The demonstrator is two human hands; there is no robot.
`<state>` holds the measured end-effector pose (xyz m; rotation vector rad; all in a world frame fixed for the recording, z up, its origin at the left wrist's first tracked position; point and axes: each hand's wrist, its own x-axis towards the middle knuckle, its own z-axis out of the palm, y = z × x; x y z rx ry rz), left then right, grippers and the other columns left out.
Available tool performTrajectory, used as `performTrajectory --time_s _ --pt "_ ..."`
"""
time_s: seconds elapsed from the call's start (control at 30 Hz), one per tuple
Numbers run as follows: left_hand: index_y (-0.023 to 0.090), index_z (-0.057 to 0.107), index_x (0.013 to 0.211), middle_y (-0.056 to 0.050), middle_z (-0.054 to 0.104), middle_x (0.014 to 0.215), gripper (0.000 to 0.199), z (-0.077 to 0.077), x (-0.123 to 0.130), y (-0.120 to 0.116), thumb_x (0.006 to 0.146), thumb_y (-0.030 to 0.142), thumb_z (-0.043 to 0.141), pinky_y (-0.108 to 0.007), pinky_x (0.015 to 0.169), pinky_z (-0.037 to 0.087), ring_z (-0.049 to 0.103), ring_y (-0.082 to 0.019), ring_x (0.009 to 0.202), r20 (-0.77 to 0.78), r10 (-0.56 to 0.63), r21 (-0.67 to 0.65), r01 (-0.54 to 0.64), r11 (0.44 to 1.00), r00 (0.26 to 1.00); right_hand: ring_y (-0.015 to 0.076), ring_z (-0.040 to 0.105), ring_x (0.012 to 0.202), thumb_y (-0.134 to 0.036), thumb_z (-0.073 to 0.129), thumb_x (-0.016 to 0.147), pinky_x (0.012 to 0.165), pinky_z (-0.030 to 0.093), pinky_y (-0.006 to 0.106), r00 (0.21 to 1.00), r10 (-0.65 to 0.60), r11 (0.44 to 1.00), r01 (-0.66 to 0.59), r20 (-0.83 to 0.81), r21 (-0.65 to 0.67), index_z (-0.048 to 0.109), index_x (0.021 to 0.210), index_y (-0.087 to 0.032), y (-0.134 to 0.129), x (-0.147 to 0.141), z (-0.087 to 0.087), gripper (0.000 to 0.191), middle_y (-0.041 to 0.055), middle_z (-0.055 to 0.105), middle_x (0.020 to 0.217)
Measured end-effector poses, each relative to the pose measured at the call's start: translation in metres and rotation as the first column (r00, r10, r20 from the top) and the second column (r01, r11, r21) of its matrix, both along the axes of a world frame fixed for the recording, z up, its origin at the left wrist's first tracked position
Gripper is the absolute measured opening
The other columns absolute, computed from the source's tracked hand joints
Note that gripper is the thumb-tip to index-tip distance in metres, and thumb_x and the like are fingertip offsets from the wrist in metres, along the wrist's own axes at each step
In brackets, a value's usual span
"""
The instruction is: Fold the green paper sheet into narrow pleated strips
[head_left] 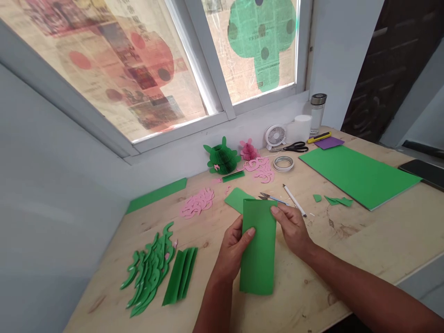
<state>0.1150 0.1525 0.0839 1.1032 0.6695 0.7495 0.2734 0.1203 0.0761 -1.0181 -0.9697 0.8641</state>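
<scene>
Above the wooden table I hold a folded sheet of green paper (258, 259) upright between both hands. My left hand (233, 245) grips its left edge, thumb flat on the front and fingers behind. At the top right corner my right hand (289, 226) pinches the paper between thumb and fingers. The top edge shows a narrow gap between the layers. Behind it lies a lighter green paper piece (237, 199), partly hidden. Left of my hands, an accordion-folded green paper (180, 276) rests next to a heap of curved green paper cutouts (151, 273).
Pink cutouts (197, 202), a green honeycomb paper figure (224, 159) and a pink one (249, 151) stand farther back. Tape (283, 163), scissors (294, 147), a small fan (275, 136), a bottle (317, 114), a white pen (294, 200) and green sheets (360, 175) lie right.
</scene>
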Motion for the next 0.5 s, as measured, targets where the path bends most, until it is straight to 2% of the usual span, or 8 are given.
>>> performTrajectory --time_s 0.33,0.43,0.5 --pt "0.019 0.060 0.122 -0.011 0.068 0.110 0.051 0.006 0.001 0.000 0.075 0.035 0.072 -0.035 0.078 0.053 0.065 -0.026 0.093 0.034 -0.017 0.029 0.016 0.999 0.999 0.0148 0.041 0.055 -0.053 0.057 0.083 0.052 0.040 0.029 1.000 -0.005 1.000 0.005 -0.031 0.002 0.059 0.066 -0.020 0.001 -0.002 -0.010 0.037 -0.0018 0.043 0.053" --pt "0.017 0.064 0.116 -0.011 0.070 0.104 0.048 0.012 0.004 0.000 0.073 0.036 0.074 -0.034 0.077 0.053 0.065 -0.026 0.092 0.039 0.016 0.039 -0.018 0.999 0.999 0.0148 0.040 0.054 -0.052 0.058 0.083 0.049 0.038 0.029 1.000 0.006 1.000 -0.006 -0.023 0.000 0.059 0.065 -0.020 0.000 -0.001 -0.011 0.037 -0.0014 0.043 0.053" --pt "0.015 0.067 0.105 -0.010 0.071 0.094 0.041 0.016 0.008 0.001 0.071 0.037 0.075 -0.032 0.074 0.052 0.065 -0.023 0.085 0.038 0.069 0.029 -0.070 0.997 0.997 0.0148 0.041 0.054 -0.051 0.058 0.083 0.049 0.038 0.028 1.000 -0.006 1.000 0.006 0.006 0.012 0.058 0.063 -0.020 -0.001 0.000 -0.011 0.037 -0.0007 0.046 0.054"
